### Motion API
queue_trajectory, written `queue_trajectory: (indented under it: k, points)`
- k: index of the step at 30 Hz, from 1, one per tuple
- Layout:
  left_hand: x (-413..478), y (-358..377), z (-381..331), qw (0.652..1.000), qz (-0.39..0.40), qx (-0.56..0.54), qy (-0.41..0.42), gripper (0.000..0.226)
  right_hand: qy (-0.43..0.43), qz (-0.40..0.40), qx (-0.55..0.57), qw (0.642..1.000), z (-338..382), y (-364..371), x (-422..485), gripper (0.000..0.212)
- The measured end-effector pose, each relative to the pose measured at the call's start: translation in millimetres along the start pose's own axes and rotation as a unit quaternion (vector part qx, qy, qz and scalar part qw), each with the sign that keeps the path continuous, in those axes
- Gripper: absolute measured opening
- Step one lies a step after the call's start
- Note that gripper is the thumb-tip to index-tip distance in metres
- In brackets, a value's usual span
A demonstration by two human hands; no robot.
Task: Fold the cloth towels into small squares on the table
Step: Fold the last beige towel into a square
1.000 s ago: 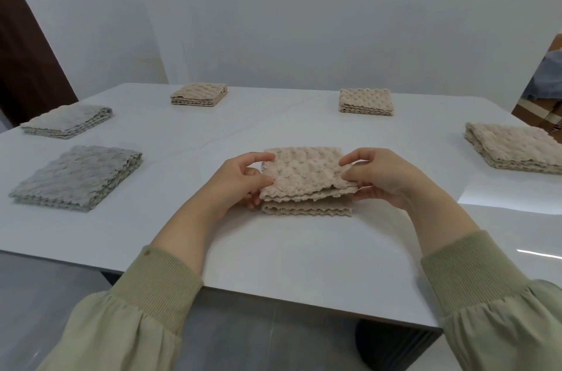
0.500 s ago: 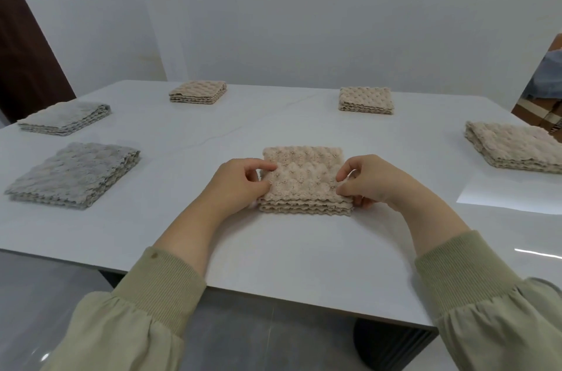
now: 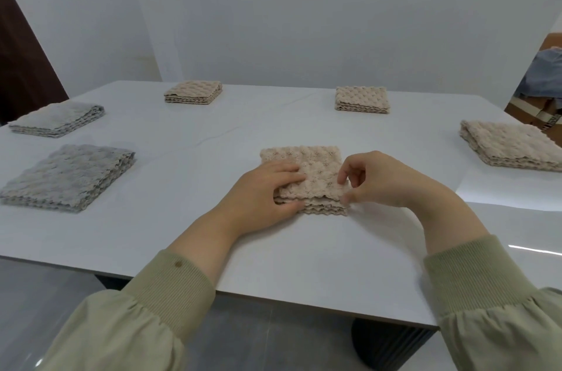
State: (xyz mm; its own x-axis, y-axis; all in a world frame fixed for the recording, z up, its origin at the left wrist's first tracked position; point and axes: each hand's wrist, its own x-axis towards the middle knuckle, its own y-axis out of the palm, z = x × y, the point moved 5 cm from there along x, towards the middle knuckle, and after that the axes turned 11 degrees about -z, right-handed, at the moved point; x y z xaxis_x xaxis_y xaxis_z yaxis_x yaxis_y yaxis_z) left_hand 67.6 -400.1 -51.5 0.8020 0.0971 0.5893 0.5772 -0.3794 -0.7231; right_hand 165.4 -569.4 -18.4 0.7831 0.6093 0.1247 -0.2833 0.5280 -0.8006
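The towel point(image 3: 316, 166) lies folded into a beige square on the table point(image 3: 273, 252), straight ahead of me. My left hand point(image 3: 261, 191) rests on its left part, fingers straight and close together on top, thumb against the wavy near edge. This hand covers the towel's near left corner. My right hand point(image 3: 386, 185) is at the near right corner, fingers curled, with forefinger and thumb pinching the upper layers there; the tips are blurred.

Left of the towel lies a grey pile point(image 3: 65, 176), well apart. Further left and back sits a second grey pile point(image 3: 57, 119). Behind the towel to the left is a beige pile point(image 3: 193, 92), and behind it to the right another point(image 3: 362, 99), both near the table's far edge. Right of the towel, well apart, lies a larger beige pile point(image 3: 511, 145). Past that one stands a cardboard box point(image 3: 535, 115) with blue-grey cloth point(image 3: 547, 72) above it.
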Motion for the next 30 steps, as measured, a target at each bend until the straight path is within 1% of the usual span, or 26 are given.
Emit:
queue_trajectory:
  k: [1, 3, 6, 8, 13, 17, 20, 23, 26, 30]
  points:
    - [0, 0, 0, 1.000, 0.002, -0.004, -0.005, 0.049, -0.004, 0.013, -0.020, 1.000, -1, 2, -1, 0.027]
    - [0, 0, 0, 1.000, 0.004, -0.009, -0.011, 0.048, -0.016, 0.013, -0.030, 0.999, -1, 4, -1, 0.027]
    - [0, 0, 0, 0.999, 0.008, -0.025, -0.025, 0.046, -0.027, -0.017, -0.018, 0.999, 2, 1, 0, 0.017]
    - [0, -1, 0, 0.999, 0.003, -0.033, -0.024, 0.042, -0.032, -0.022, -0.014, 0.999, 5, 0, 0, 0.013]
    - [1, -8, -5, 0.998, -0.056, -0.028, 0.012, 0.031, -0.042, -0.038, 0.004, 0.998, 11, -2, -2, 0.012]
    - [3, -10, -9, 0.995, -0.082, -0.015, 0.053, 0.027, -0.040, -0.026, 0.002, 0.999, 11, 0, -3, 0.010]
    - [2, -11, -12, 0.994, -0.095, -0.009, 0.055, 0.022, -0.041, -0.003, -0.001, 0.999, 10, 4, -3, 0.010]
    - [1, -12, -12, 0.995, -0.092, -0.013, 0.045, 0.014, -0.047, 0.021, -0.028, 0.998, 11, 10, -5, 0.018]
    - [0, -11, -11, 0.996, -0.080, -0.011, 0.040, 0.008, -0.062, 0.019, -0.051, 0.997, 12, 14, -5, 0.024]
    - [-1, -9, -10, 0.997, -0.063, -0.022, 0.033, 0.015, -0.064, 0.009, -0.053, 0.997, 11, 13, -4, 0.016]
